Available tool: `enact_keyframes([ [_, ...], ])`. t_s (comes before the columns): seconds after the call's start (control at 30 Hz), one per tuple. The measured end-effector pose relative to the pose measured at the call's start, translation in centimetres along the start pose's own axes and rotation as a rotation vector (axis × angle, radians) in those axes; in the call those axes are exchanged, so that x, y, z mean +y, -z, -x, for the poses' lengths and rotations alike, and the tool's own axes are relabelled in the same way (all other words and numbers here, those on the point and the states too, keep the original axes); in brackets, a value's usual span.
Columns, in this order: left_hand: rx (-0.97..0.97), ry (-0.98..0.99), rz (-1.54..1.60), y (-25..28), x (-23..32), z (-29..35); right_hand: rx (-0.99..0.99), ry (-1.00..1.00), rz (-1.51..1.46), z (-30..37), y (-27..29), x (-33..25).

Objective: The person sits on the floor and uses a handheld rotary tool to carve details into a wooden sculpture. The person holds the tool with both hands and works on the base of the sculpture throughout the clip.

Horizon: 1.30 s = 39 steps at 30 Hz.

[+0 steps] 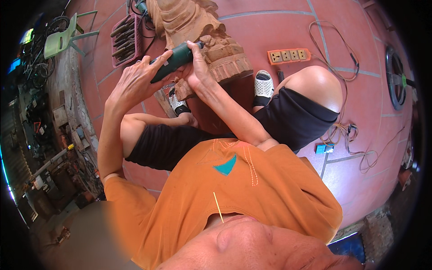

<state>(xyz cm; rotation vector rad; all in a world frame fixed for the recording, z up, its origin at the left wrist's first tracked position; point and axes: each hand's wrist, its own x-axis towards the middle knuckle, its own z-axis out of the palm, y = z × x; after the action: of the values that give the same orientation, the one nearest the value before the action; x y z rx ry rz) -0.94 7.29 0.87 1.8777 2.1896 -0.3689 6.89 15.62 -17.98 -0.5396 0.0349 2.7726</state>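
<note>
A dark green handheld rotary grinder (175,63) lies slantwise between my two hands. My left hand (137,78) is closed round its rear part. Farther forward, my right hand (197,72) wraps the grinder close to its black nose, thumb along the top. That nose points at a carved brown wooden statue (184,20) lying in front of me, near the carved detail above its ridged base (234,69). The bit is too small to make out, so I cannot tell whether it touches the wood.
A pink basket (138,42) of carving chisels stands left of the statue, near a green plastic chair (65,38). Right of my sandalled foot (263,85) lies an orange power strip (289,56); its cable (344,101) loops over the red tiles. A dark wheel (396,78) lies far right.
</note>
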Motion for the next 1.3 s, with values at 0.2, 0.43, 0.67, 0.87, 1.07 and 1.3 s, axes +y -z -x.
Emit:
enact_keyframes([
  [0.2, -0.046, 0.016, 0.007, 0.7, 0.6, -0.9, 0.018, 0.011, 0.017, 0.0, 0.0, -0.7],
  [0.43, -0.051, 0.023, -0.013, 1.0, 0.9, -1.3, 0.037, 0.039, 0.012, 0.5, -0.7, -1.2],
  [0.67, -0.05, 0.021, -0.014, 1.0, 1.0, -1.4, 0.031, 0.037, 0.004, 0.5, -0.6, -1.2],
  [0.87, -0.056, 0.025, -0.02, 1.0, 1.0, -1.4, 0.045, 0.044, 0.014, 0.6, -0.7, -1.1],
  [1.07, -0.062, 0.036, -0.013, 1.2, 1.2, -1.2, 0.055, 0.055, 0.024, 1.0, -1.1, -1.1],
  [1.3, -0.068, 0.042, -0.003, 1.2, 1.2, -1.1, 0.043, 0.046, 0.027, 1.0, -0.9, -0.9],
])
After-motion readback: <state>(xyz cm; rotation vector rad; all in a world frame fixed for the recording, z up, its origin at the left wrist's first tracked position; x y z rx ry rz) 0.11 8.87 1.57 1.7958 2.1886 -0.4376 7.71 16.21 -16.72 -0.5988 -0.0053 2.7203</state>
